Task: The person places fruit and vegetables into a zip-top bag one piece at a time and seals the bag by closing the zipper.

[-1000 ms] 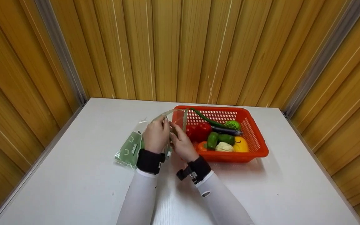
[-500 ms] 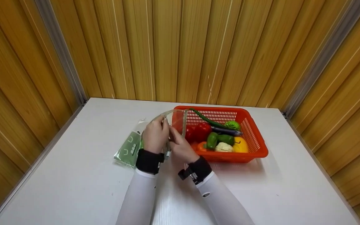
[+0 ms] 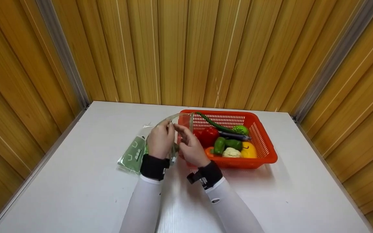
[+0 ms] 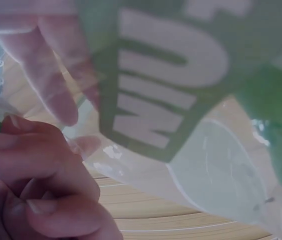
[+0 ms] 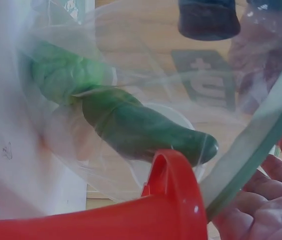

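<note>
A clear zip bag with green and white print stands left of the basket, its mouth reaching over the basket's left side. My left hand pinches the bag's green zip edge; in the left wrist view its fingers are curled at that edge. My right hand is just right of the bag mouth, fingers fairly straight and apart from the thumb. Inside the bag, in the right wrist view, are a long dark green vegetable like a cucumber and a leafy light green one. A small slider hangs below the hands.
The red plastic basket on the white table holds a red pepper or tomato, an eggplant, green peppers, a cauliflower, a yellow pepper and other produce. Wood-look panels enclose the table.
My right hand's fingers have come away from the bag's edge and spread, and its wrist has shifted slightly right. The left hand stays at the bag, almost unmoved.
</note>
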A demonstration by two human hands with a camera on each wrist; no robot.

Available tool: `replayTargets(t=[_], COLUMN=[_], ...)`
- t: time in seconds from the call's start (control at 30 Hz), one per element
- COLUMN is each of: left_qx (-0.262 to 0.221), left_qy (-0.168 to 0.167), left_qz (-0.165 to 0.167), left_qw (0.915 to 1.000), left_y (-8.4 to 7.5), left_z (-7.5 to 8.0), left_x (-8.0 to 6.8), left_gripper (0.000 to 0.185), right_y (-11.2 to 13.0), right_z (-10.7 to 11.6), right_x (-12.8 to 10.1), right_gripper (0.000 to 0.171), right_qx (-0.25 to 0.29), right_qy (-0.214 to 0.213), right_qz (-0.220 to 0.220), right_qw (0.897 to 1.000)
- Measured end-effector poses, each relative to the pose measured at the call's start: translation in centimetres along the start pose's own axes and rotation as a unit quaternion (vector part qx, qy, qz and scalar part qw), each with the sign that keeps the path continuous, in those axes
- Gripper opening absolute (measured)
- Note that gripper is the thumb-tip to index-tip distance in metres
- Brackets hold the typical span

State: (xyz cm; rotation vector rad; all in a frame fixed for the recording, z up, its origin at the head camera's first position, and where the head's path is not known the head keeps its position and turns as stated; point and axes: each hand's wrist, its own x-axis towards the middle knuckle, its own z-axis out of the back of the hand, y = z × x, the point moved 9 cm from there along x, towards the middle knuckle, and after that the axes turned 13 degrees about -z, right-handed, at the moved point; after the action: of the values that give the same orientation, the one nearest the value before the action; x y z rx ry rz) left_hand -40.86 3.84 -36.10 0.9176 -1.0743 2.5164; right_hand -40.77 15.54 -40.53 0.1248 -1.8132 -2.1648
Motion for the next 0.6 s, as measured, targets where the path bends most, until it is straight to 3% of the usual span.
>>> replayTargets(t=[0.23,0.6], left_qx=[0.002,0.005], left_qy=[0.001,-0.001], left_qz=[-0.002,0.001], left_qw=[1.0000,1.0000], left_y=[0.0,0.2], left_z=[0.1,-0.1], left_x=[0.1,0.0], left_gripper=[0.024,0.027], right_y=[0.8,2.0], right_z=[1.0,4.8], right_x=[-0.1,-0.4], right_gripper=[0.059,0.052], right_qx=[0.011,0.026], right_qy=[-0.017,-0.083], right_qz=[0.017,0.043], right_qw=[1.000,0.995])
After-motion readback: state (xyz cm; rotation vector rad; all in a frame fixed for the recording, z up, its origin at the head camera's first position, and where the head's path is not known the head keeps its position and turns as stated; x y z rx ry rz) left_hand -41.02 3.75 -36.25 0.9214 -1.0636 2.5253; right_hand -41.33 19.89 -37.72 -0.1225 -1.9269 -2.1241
